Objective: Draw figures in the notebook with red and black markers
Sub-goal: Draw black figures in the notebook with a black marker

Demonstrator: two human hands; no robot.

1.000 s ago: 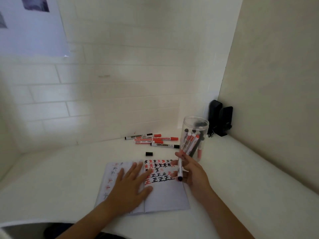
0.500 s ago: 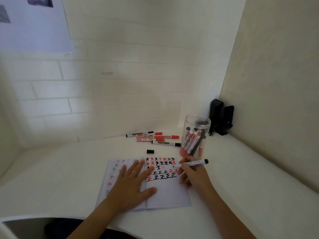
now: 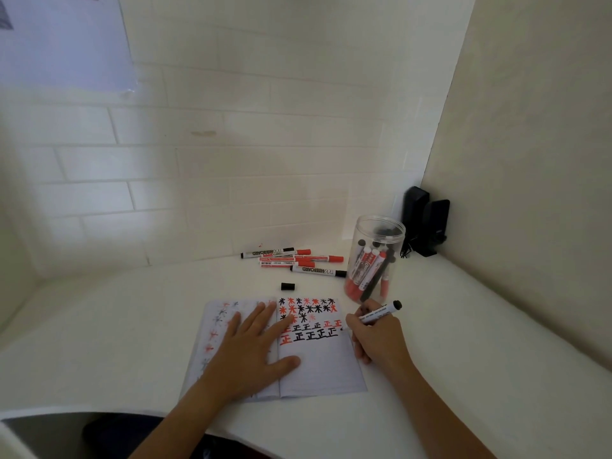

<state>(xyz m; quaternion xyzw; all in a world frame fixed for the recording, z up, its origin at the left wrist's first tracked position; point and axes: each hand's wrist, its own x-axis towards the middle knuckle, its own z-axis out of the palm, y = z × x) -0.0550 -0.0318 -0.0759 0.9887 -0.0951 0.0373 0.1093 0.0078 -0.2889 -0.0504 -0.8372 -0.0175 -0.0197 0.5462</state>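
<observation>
An open notebook [image 3: 318, 369] lies on the white desk, its right page filled near the top with rows of red and black star shapes and box-like figures. My left hand [image 3: 251, 349] lies flat across the spine, fingers spread, pressing the pages down. My right hand [image 3: 377, 336] grips a black marker [image 3: 381, 313] in a writing hold. Its tip touches the right page at the end of the lowest row, and its rear end points up and right. A loose black cap [image 3: 288, 286] sits just beyond the notebook.
Several red and black markers [image 3: 298, 261] lie in a heap near the back wall. A clear plastic jar [image 3: 374, 260] holding more markers stands just beyond my right hand. Two black speakers [image 3: 425, 223] stand in the right corner. Walls close the desk at the back and right.
A second ago my right hand held the marker upright, tip down, in front of the jar. It has since turned the marker into a writing hold and brought the tip onto the page.
</observation>
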